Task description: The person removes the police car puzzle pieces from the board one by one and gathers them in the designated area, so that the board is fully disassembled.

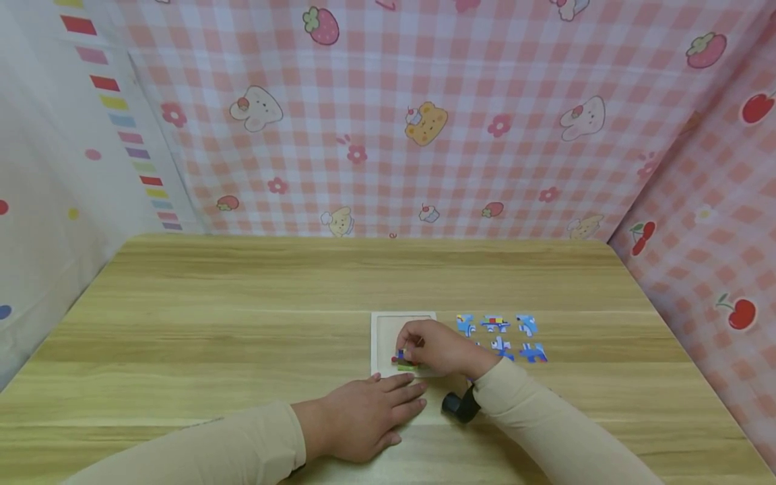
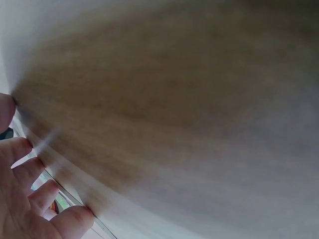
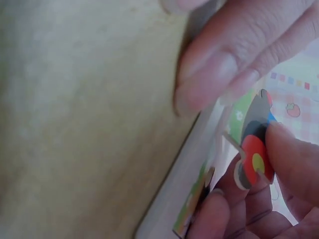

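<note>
A pale wooden puzzle tray [image 1: 374, 343] lies on the table under my right hand [image 1: 439, 349]. That hand pinches a jigsaw piece [image 3: 255, 149] between thumb and fingers; the piece is grey, red and green with a yellow spot, and it is tilted above the tray. Another piece with a green edge [image 3: 187, 209] lies inside the tray near its front, partly hidden by the fingers. My left hand [image 1: 370, 414] rests palm down on the table, fingers straight, with its fingertips at the tray's front edge. Its fingers show at the left of the left wrist view.
To the right of the tray, loose blue jigsaw pieces lie in rows, among them a blue piece [image 1: 526, 325] and a blue-and-orange piece [image 1: 533, 352]. My right forearm partly covers the nearer row. A black wrist camera [image 1: 461, 405] hangs below the right wrist. Patterned cloth [image 1: 388, 135] stands behind the table.
</note>
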{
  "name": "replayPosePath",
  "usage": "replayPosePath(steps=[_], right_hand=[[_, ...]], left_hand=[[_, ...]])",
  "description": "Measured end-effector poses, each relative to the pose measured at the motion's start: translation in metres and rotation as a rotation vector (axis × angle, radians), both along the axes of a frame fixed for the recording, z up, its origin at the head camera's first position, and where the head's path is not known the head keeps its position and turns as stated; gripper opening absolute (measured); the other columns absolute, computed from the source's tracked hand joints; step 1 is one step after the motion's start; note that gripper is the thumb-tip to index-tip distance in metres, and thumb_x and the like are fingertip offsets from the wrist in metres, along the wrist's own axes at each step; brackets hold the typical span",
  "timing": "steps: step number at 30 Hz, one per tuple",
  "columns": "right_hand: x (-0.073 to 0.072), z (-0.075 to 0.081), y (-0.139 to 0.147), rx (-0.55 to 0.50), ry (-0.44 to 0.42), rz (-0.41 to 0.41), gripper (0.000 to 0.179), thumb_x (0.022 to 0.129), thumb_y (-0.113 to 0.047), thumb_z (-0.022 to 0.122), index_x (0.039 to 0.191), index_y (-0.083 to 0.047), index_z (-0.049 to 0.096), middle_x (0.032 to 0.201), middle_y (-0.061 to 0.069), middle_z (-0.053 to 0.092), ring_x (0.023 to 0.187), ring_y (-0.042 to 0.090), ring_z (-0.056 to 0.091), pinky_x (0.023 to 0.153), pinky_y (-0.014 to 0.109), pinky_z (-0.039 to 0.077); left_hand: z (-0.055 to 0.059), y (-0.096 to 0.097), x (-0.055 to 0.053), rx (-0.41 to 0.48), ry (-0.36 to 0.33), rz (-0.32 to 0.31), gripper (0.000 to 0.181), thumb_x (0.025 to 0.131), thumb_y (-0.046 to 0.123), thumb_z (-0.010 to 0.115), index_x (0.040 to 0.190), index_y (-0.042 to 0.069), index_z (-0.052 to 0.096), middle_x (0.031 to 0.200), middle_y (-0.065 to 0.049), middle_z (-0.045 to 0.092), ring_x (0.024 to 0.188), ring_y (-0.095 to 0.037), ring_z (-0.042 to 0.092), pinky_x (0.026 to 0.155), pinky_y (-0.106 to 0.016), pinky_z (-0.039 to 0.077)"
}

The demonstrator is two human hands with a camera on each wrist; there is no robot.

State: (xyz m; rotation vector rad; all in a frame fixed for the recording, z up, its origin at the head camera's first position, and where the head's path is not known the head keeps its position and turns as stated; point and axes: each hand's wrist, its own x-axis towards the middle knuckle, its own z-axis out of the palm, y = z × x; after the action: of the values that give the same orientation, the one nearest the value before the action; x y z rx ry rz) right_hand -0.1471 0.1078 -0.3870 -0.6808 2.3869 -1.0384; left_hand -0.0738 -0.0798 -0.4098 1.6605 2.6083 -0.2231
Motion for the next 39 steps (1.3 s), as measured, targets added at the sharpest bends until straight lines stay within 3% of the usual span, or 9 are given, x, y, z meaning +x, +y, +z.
replayPosePath(steps=[12,32,39], right_hand=[[0.0,0.001,0.001,-0.015,-0.011,-0.044,0.008,0.092,0.0,0.058,0.092,-0.007,0.063,0.075,-0.002,0.053,0.071,0.012,0.049,0.07,0.028,0.041],[0.004,0.026,0.03,-0.043,0.081,-0.088,0.004,0.095,-0.007,0.059,0.095,-0.006,0.063,0.083,0.0,0.054,0.08,0.016,0.049,0.071,0.03,0.042],[0.007,0.035,0.045,-0.038,0.074,-0.129,0.004,0.095,-0.008,0.059,0.096,-0.008,0.063,0.084,0.001,0.054,0.081,0.018,0.05,0.068,0.031,0.043]], left_hand=[[0.002,0.0,0.0,-0.016,-0.039,0.008,0.053,0.1,0.04,0.043,0.148,0.018,0.039,0.155,0.0,0.033,0.142,-0.019,0.03,0.101,-0.038,0.044],[-0.001,0.0,0.0,-0.007,-0.016,0.018,0.053,0.1,0.04,0.044,0.148,0.018,0.04,0.155,0.001,0.033,0.141,-0.019,0.031,0.101,-0.039,0.045],[-0.001,0.0,-0.001,-0.002,-0.02,0.02,0.054,0.1,0.04,0.044,0.149,0.018,0.039,0.155,0.001,0.032,0.142,-0.019,0.03,0.101,-0.039,0.044]])
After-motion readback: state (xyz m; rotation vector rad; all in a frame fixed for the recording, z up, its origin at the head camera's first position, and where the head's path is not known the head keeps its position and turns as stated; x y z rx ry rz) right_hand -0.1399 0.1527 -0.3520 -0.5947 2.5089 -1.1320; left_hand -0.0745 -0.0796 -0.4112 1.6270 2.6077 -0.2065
